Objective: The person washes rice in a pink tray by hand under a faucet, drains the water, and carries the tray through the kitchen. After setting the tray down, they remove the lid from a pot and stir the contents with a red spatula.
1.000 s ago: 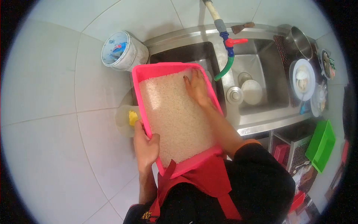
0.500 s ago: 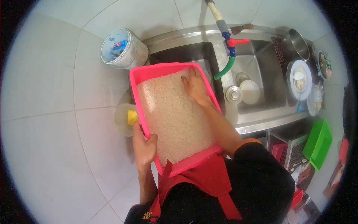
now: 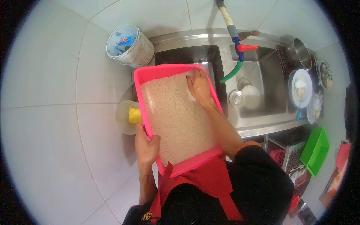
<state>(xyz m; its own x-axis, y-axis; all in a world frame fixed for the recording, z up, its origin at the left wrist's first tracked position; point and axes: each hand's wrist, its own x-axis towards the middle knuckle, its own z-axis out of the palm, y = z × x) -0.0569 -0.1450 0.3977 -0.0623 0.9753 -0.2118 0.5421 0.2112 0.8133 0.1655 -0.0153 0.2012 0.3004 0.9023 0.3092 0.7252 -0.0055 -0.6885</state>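
Pink tub of pale grains, held lengthwise between two hands

A rectangular pink tub (image 3: 202,158) holds pale, rice-like grains (image 3: 176,123), seen from above. Its long axis runs away from the wearer, leaning slightly left at the far end. The near end meets a red apron (image 3: 204,180); the far end overlaps the left sink basin (image 3: 180,55), though whether it rests there cannot be told.

The left hand (image 3: 147,148) is clamped on the left long rim, nearer the wearer's end, thumb uppermost; the tub lies to its right. The right hand (image 3: 200,88) is nearer the far end. It lies inside the far right corner, fingers close together and extended, thumb apart, so most of the tub lies to its left and towards the wearer. The right forearm crosses above the right long rim. A green hose (image 3: 233,72) hangs just beyond that corner.
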